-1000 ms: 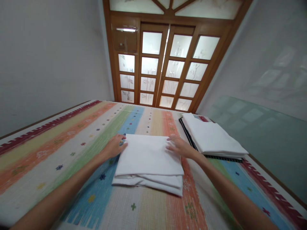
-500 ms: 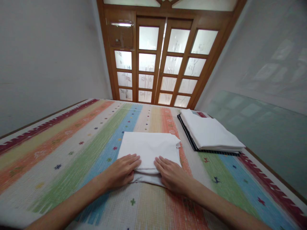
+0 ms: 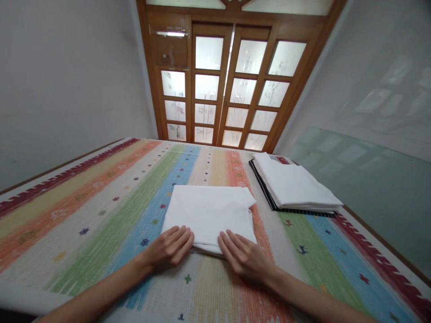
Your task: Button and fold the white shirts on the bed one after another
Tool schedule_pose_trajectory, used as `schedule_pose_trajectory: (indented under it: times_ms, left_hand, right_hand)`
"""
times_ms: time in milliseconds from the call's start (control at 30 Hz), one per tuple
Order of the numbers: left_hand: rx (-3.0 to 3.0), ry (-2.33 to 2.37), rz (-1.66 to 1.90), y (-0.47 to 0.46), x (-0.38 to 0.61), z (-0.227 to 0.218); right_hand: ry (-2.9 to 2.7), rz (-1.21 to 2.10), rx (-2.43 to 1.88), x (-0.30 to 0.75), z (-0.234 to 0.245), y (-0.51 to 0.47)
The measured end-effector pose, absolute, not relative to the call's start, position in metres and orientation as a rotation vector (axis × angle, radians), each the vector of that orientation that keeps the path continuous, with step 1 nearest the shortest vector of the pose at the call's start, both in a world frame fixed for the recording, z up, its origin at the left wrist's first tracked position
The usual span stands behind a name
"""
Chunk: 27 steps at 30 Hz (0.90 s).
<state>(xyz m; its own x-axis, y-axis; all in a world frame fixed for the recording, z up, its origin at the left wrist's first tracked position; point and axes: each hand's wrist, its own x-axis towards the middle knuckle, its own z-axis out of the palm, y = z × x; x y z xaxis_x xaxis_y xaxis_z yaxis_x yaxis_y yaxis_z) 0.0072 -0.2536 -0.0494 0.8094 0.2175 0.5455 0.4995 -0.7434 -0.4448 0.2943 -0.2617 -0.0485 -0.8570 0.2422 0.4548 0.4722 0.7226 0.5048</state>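
Observation:
A folded white cloth (image 3: 210, 211) lies in the middle of a striped, many-coloured bedspread (image 3: 101, 215). My left hand (image 3: 170, 247) rests flat at the cloth's near left edge, fingers stretched out and together. My right hand (image 3: 244, 255) lies flat at the near right edge, fingers extended, tips touching the cloth. Neither hand grips anything.
A stack of folded white cloths with a dark-edged one underneath (image 3: 294, 186) sits at the right of the bedspread. A wooden door with frosted glass panes (image 3: 229, 85) stands beyond the far edge. White walls rise left and right.
Both hands slid from the cloth's far corners to its near edge, then drew back a little toward me. The cloth's far right corner now lies slightly ruffled.

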Motion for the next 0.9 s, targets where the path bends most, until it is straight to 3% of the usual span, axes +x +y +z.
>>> schedule_pose_trajectory:
  times_ms: [233, 367, 467, 600, 900]
  left_hand:
    - [-2.734, -0.762, -0.427, -0.261, 0.015, -0.034]
    - [-2.921, -0.921, -0.389, -0.252, 0.019, -0.015]
    - [-2.923, -1.020, -0.436, -0.236, 0.028, -0.008]
    - [-2.743, -1.182, -0.416, -0.204, 0.048, -0.010]
    - [-2.627, -1.558, -0.383, -0.142, 0.056, -0.056]
  right_hand:
    - [-2.622, -0.784, -0.557, 0.301, -0.055, -0.275]
    - [-2.601, -0.405, -0.610, 0.295, -0.039, -0.274]
    - [-2.514, -0.217, -0.779, 0.286, -0.015, -0.249]
    - [-2.262, -0.245, -1.049, 0.270, -0.001, -0.189]
    - [-2.437, -0.116, -1.356, 0.263, -0.067, -0.128]
